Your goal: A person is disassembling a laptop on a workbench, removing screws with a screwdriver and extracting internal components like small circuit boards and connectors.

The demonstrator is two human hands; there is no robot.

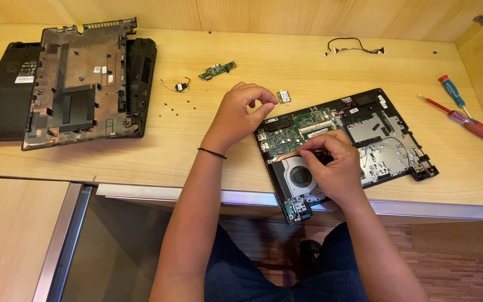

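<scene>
I am looking down at an opened laptop base (359,140) lying near the front edge of the bench, toward its right end, with one corner hanging just past that edge. Its long axis runs on a slant, from the front-left up toward the back-right. Both hands are at its left half, so nothing has to be reached for across the bench.

My right hand (334,168) is the nearer one: it rests directly on the board, fingers curled and pinched together over the copper heat pipe (286,152) just behind the round fan (299,175). Whether anything small sits between those fingertips I cannot tell. My left hand (244,112) hovers at the back-left corner of the base, thumb and forefinger closed in a pinch; if it has something, it is too small to see. Just beside that pinch a small square card (284,97) lies on the bench.

The base itself is a black tray with a green circuit board (292,131) on its left and grey metal plates on its right.

Farther off, two black laptop covers (79,84) are stacked at the back-left corner, a small green board (217,70) and a few loose screws (177,106) lie mid-bench, a thin cable (356,46) sits by the back edge, and two screwdrivers (465,114) lie at the right end.
</scene>
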